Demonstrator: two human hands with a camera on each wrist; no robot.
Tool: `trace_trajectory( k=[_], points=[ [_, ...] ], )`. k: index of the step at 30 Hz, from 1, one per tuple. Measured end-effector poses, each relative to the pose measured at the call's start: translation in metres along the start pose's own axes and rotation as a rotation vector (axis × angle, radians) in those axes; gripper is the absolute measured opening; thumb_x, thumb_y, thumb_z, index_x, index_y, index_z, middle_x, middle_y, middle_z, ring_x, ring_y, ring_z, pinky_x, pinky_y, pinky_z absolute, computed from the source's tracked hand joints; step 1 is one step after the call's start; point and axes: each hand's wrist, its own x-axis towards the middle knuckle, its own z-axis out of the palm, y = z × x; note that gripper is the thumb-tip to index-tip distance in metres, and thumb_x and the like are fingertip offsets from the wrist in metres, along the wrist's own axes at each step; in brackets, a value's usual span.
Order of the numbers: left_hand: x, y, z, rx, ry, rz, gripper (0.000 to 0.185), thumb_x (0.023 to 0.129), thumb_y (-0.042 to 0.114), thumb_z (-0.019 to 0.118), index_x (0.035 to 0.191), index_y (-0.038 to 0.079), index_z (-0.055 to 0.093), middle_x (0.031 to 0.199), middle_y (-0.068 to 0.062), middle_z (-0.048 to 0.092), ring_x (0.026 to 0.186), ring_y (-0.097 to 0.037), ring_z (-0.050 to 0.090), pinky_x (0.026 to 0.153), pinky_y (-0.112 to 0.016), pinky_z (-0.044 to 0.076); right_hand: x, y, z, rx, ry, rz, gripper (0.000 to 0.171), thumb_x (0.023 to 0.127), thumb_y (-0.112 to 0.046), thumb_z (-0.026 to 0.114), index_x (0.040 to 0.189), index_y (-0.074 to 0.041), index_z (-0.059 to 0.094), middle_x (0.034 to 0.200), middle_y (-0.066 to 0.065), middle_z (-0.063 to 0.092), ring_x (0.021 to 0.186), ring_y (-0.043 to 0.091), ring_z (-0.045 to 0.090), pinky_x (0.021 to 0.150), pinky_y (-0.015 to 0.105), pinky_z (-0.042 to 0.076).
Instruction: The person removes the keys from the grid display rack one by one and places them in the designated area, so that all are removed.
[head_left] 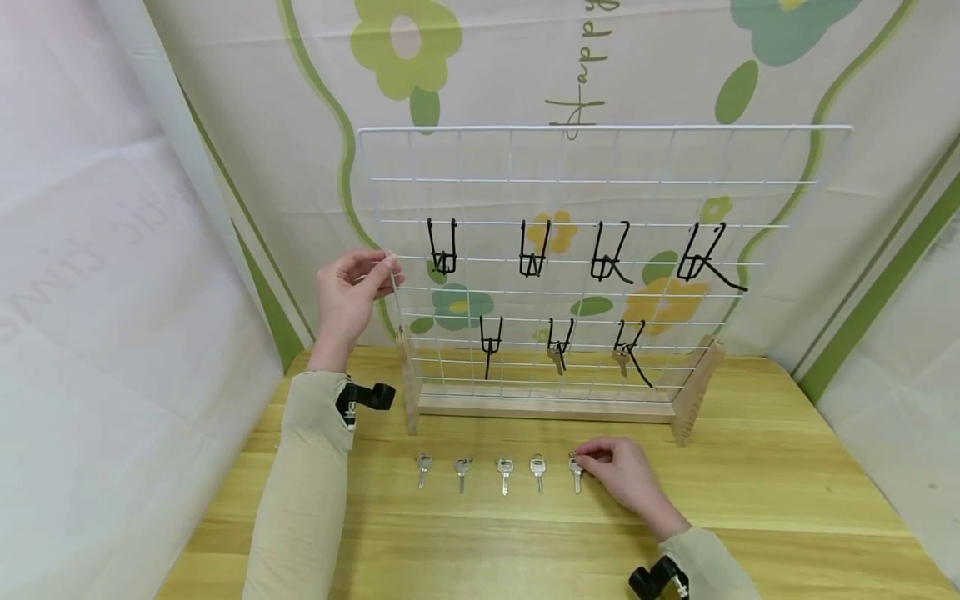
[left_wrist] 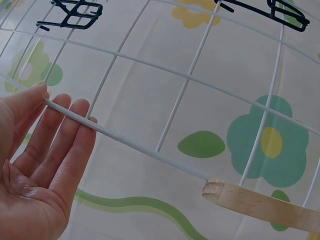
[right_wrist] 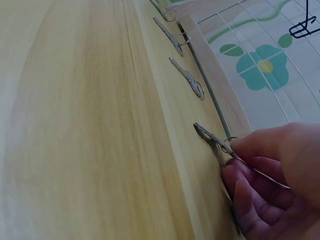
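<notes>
A white wire grid panel (head_left: 480, 177) stands upright in a wooden base (head_left: 540, 406). My left hand (head_left: 351, 292) grips the panel's left edge, thumb in front and fingers behind the wire (left_wrist: 107, 132). On the table, a row of several silver keys with rings lies in front of the base. At the row's right end my right hand (head_left: 618, 471) pinches a key (head_left: 576, 477) by its ring end; the key's shaft (right_wrist: 204, 131) points away from the fingers. Nearest to it lies another key (head_left: 537, 473). Two keys hang on lower hooks, one on the middle hook (head_left: 559, 346) and one on the right.
Black hooks of differing lengths hang in two rows on the panel, the upper right hook (head_left: 723, 275) jutting out farthest. A flowered cloth (head_left: 262, 108) backs the wooden table (head_left: 810, 492), with white fabric walls (head_left: 97, 275) at either side.
</notes>
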Motion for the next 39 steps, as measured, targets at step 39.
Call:
trace_trajectory(
  k=[39],
  points=[
    [-0.001,0.000,0.000,-0.024,-0.006,-0.003,0.021,0.094,0.017,0.077,0.106,0.001,0.074,0.095,-0.014,0.075,0.081,-0.022,0.075,0.076,-0.031,0.062,0.059,-0.093,-0.022,0.629,0.227,-0.017,0.029,0.097,-0.012,0.074,0.123,-0.001,0.071,0.122,0.013,0.070,0.105,0.022,0.068,0.087,0.023,0.057]
  ],
)
